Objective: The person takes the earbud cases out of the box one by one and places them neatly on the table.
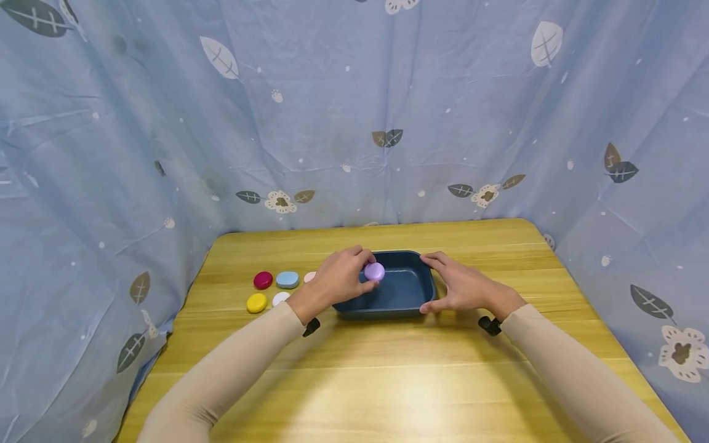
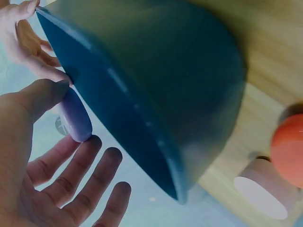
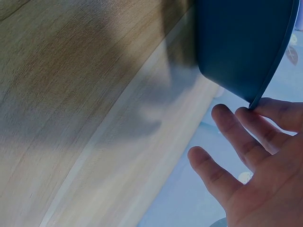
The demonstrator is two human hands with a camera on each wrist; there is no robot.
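Left hand (image 1: 338, 280) pinches the lilac pebble (image 1: 374, 271) over the blue tray's (image 1: 407, 306) left rim; looks light, hard, probably slick, so grip its flat faces. Right hand (image 1: 462, 286) steadies the right rim, fingers relaxed

So there's a wooden desk (image 1: 388, 381) boxed in by a blue curtain (image 1: 354, 111) printed with leaves and flowers. A dark blue rectangular tray (image 1: 400, 289) sits around the middle of it. The left hand (image 1: 340, 277) pinches a small purple disc (image 1: 374, 271) right over the tray's left rim, while the right hand (image 1: 462, 286) rests against the tray's right side, thumb at the near corner and fingers (image 1: 437, 259) at the far one. Just left of the tray lies a little cluster of discs: red (image 1: 263, 280), light blue (image 1: 287, 279), yellow (image 1: 256, 303), white (image 1: 280, 298), and a pink one (image 1: 309, 276) half hidden behind the left hand. Both arms wear beige sleeves.
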